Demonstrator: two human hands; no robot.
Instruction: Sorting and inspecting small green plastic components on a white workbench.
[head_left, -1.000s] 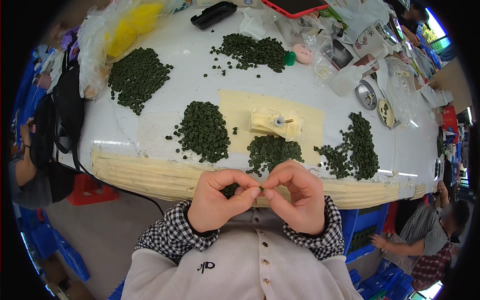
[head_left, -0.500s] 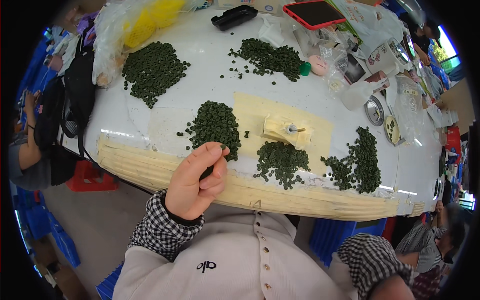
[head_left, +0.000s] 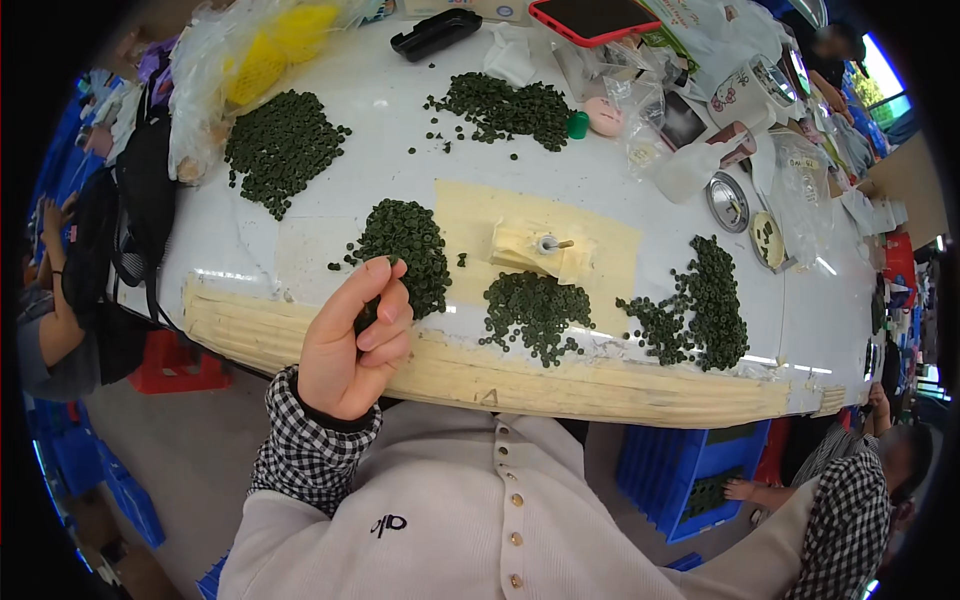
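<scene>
The left hand (head_left: 352,340) was raised at the near edge of the white surface (head_left: 380,130), its grip curled closed on small dark green rings (head_left: 366,318) tucked between thumb and bent fingers. Just beyond the fingertips lay a heap of green rings (head_left: 405,245). Another heap (head_left: 535,312) sat to its right, below a taped metal peg (head_left: 547,244) on a tan sheet (head_left: 610,235). The right hand was out of view; only its checked sleeve (head_left: 850,525) showed at lower right.

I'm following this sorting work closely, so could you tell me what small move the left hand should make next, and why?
Probably set its dark green pieces down on the pile just beyond: the left hand is curled around them at the table edge.
</scene>
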